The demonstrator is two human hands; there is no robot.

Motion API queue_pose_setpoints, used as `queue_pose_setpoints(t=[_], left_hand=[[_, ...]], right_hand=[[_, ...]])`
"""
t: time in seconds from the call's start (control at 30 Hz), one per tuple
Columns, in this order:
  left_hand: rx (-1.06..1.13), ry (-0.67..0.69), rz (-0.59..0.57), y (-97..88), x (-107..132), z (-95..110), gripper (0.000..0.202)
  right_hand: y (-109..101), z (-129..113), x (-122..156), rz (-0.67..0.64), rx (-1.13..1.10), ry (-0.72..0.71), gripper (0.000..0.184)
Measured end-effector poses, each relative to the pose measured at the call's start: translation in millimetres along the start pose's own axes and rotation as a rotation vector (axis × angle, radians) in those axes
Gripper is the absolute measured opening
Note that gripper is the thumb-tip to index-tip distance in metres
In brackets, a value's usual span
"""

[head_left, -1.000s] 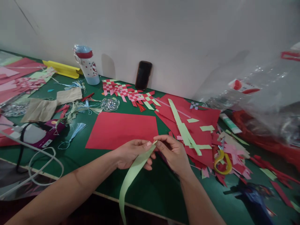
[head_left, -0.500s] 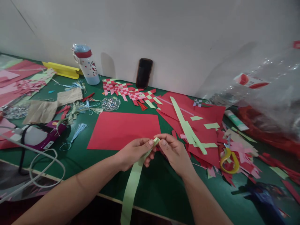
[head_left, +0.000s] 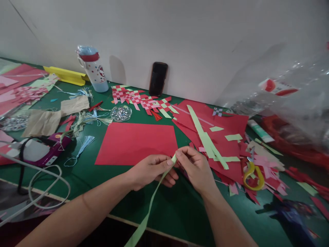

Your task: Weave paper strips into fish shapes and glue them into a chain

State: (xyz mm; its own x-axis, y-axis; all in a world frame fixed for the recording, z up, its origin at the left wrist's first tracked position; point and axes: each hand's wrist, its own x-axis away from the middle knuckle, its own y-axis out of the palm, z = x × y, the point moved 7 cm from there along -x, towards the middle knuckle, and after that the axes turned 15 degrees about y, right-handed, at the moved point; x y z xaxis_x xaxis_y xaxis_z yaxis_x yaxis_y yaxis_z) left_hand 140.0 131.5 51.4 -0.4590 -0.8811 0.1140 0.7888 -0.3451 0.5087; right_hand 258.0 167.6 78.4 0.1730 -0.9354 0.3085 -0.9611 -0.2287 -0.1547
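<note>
A long light-green paper strip [head_left: 151, 202] hangs from between my hands, its lower end running past the table's front edge. My left hand [head_left: 150, 169] pinches it near the top with thumb and fingers. The fingertips of my right hand [head_left: 194, 166] hold the strip's upper end, which looks bent or folded there; the fingers hide the exact shape. Just behind my hands lies a flat red paper sheet [head_left: 136, 142]. More green strips [head_left: 203, 132] rest on a stack of red paper [head_left: 180, 118] to the right.
Yellow-handled scissors [head_left: 253, 176] lie among paper scraps at right. A phone [head_left: 158, 79] leans on the wall beside woven paper pieces [head_left: 138, 99]. At left stand a bottle [head_left: 96, 72] and a purple glue gun [head_left: 55, 147] with white cable [head_left: 63, 181]. A bead dish [head_left: 120, 113] sits behind the sheet.
My hands have moved slightly right with the green strip. The strip has turned more edge-on and its lower end swung left. My left hand's lower fingers have extended.
</note>
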Motion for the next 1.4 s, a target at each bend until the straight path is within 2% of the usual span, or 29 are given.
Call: queue_pose_setpoints(t=[0.27, 0.5, 0.67, 0.97, 1.23, 1.4], left_hand=[[-0.001, -0.001, 0.037, -0.4, -0.4, -0.2, 0.047], [-0.004, 0.024, 0.096, -2.8, -0.9, 1.7, 0.047], [-0.018, 0.014, 0.095, -3.7, -1.0, 2.1, 0.047], [0.025, -0.022, 0.057, -2.1, -0.9, -0.8, 0.043], [0.034, -0.044, 0.079, -4.7, 0.3, -3.5, 0.039], [0.013, -0.032, 0.126, -7.2, -0.7, -0.8, 0.04]], right_hand=[[-1.5, 8.2, -2.7, -0.015, -0.091, 0.038, 0.027], [9.5, 4.6, 0.8, -0.175, -0.079, 0.083, 0.029], [5.6, 0.6, 1.3, -0.083, -0.027, 0.06, 0.029], [-4.8, 7.3, -3.0, 0.021, -0.126, 0.021, 0.028], [-4.2, 9.9, -4.1, 0.009, -0.191, 0.047, 0.028], [2.9, 3.5, 0.0, -0.05, -0.031, 0.078, 0.033]])
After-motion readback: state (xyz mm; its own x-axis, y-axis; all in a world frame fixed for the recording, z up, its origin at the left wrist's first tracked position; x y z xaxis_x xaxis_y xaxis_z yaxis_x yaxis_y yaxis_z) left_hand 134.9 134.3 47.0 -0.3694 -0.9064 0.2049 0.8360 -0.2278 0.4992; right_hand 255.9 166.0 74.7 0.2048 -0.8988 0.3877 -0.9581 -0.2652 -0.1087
